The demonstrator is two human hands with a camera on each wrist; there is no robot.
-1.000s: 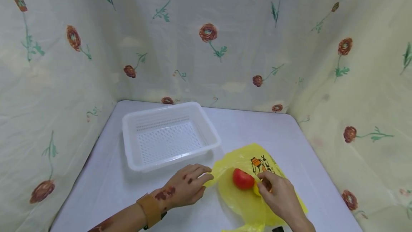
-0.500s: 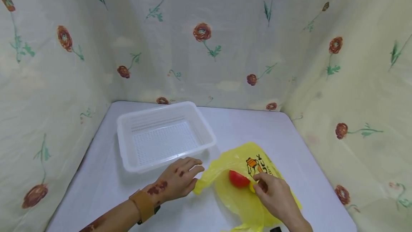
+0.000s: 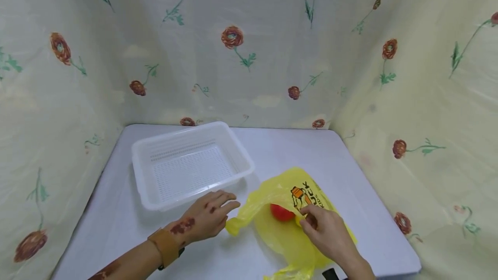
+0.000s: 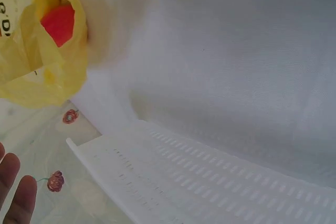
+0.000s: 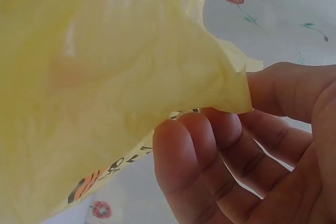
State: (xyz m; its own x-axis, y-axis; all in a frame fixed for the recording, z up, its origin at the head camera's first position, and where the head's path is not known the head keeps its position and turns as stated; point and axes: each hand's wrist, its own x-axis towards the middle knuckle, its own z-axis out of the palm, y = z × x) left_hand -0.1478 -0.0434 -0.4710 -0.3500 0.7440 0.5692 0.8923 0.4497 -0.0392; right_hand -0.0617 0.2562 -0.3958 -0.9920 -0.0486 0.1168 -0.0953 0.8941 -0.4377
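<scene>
Yellow bag (image 3: pixel 285 237) has shifted further over red object (image 3: pixel 281 213).

Basket (image 3: pixel 192 170) and bag (image 3: pixel 278 189) on table (image 3: pixel 295 146), basket left and farther back; items (image 3: pixel 281 213) in bag; curtain (image 3: pixel 194 64) behind.

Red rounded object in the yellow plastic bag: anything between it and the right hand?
Yes: the edge of the yellow bag, pinched by the right hand, and beside the red object a partly hidden yellow item.
</scene>
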